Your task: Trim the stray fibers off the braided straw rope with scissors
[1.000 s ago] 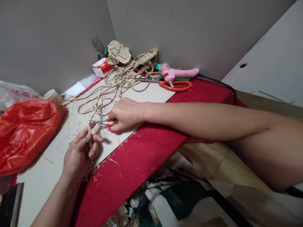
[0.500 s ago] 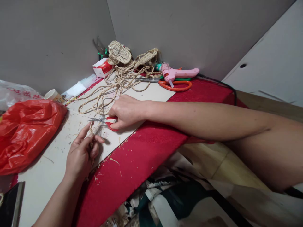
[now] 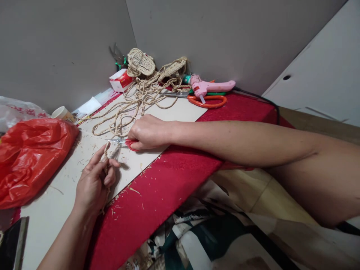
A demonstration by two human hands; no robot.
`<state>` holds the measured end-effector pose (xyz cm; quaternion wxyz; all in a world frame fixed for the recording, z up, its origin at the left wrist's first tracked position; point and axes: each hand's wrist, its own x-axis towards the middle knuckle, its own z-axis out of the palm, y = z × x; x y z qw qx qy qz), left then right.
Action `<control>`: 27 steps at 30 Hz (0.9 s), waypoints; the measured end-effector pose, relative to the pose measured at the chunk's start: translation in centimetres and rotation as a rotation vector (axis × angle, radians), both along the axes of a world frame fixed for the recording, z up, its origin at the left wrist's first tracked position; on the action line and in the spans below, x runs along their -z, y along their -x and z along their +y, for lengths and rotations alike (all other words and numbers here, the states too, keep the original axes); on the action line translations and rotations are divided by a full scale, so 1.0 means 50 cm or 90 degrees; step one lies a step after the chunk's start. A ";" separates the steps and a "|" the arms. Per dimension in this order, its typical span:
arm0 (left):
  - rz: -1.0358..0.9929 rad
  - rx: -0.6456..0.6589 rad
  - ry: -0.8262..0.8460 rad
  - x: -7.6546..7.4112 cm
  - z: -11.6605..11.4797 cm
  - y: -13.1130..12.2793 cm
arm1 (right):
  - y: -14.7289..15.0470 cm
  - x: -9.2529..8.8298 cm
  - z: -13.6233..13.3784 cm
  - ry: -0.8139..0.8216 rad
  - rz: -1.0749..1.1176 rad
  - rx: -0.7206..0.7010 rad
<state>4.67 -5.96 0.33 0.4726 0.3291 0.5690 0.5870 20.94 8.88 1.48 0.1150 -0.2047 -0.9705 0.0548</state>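
Small red-handled scissors (image 3: 131, 144) are gripped in my right hand (image 3: 149, 131), their blades closed and pointing left over the white board (image 3: 70, 165). Just below the blade tips, my left hand (image 3: 94, 182) is closed on a braided straw cord (image 3: 106, 152), which runs along the index finger and down past the palm. Behind the hands lies a loose heap of the same cord (image 3: 140, 97). Whether the cord end under the scissors is joined to that heap, I cannot tell.
A pink glue gun (image 3: 208, 87) and large orange-handled scissors (image 3: 208, 101) lie at the back right. Straw coils (image 3: 140, 62), a red-and-white box (image 3: 121, 80) and pliers (image 3: 118, 58) are behind. Left are a red plastic bag (image 3: 33, 157), a paper cup (image 3: 63, 113) and a dark flat object (image 3: 14, 243).
The scissors' blades have closed and their handles have come together in my right hand. My left hand has shifted very slightly left with the cord.
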 end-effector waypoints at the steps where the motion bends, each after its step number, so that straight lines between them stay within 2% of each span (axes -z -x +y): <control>1: -0.001 0.000 0.000 0.000 0.000 -0.001 | 0.000 0.001 0.000 -0.001 0.004 -0.001; 19: 0.001 -0.019 -0.003 0.007 -0.001 0.001 | -0.006 -0.009 -0.005 0.034 0.000 -0.028; 27: -0.008 -0.013 -0.006 0.000 0.000 -0.001 | -0.004 -0.004 -0.002 0.043 0.034 -0.035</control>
